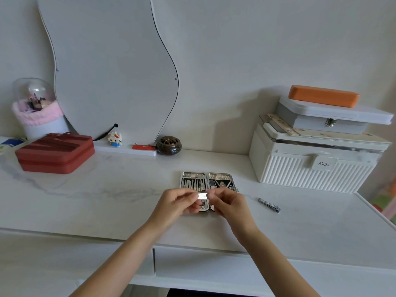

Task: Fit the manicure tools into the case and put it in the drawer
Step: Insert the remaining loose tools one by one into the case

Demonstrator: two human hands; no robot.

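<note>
- We see both hands raised over the near half of the open case, which lies flat on the white tabletop, just right of centre.
- Our left hand has its fingers curled, the thumb and forefinger pinching the left end of a small shiny metal tool.
- Our right hand is curled the same way, its fingertips pinching the right end of that tool, so the piece is held between the two hands above the case.
- We cannot tell exactly what kind of tool it is; it is short, flat and glaring with reflected light.
- The case is spread in two halves, side by side, each lined with slim metal tools in their slots; the near edges are hidden by our hands.
- A nail clipper lies loose on the tabletop at about 3 o'clock from the case, apart from it and from our right hand.
- At 2 o'clock stands a white ribbed box with a grey box and an orange case stacked on top.
- At 10 o'clock, well apart, sits a red zip case.
- The drawer front sits below the table's near edge, at 6 o'clock, closed.
</note>
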